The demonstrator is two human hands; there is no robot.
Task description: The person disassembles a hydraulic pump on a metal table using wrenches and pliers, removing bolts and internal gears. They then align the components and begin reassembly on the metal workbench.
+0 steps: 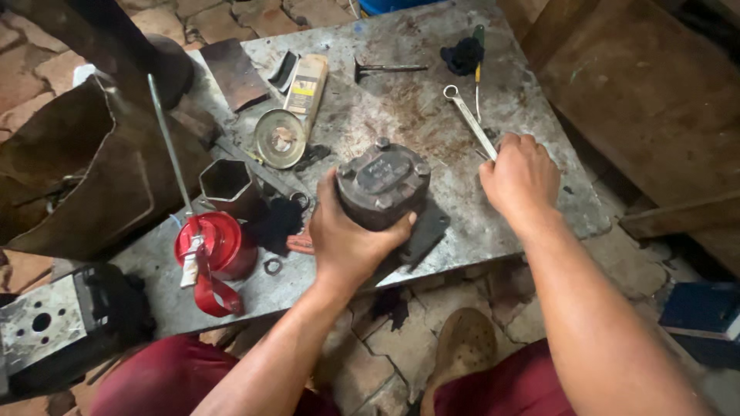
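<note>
Hands: left hand (pixel 351 239) wrapped around round bolted housing (pixel 383 183); right hand (pixel 520 179) closed on spanner (pixel 470 119).
Spanner: runs toward 11 o'clock across desk (pixel 408 108).
Tip: brace housing firmly, seat spanner squarely on bolt.

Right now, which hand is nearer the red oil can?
Left. The left hand grips the round metal housing just right of the red oil can; the right hand is farther right, on the wrench.

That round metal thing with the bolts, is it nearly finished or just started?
Hard to tell what is done: bolts still sit in the round metal housing. In hand: the left hand grips the housing, and the right hand holds the wrench on the metal table. No bolt looks removed yet.
</note>
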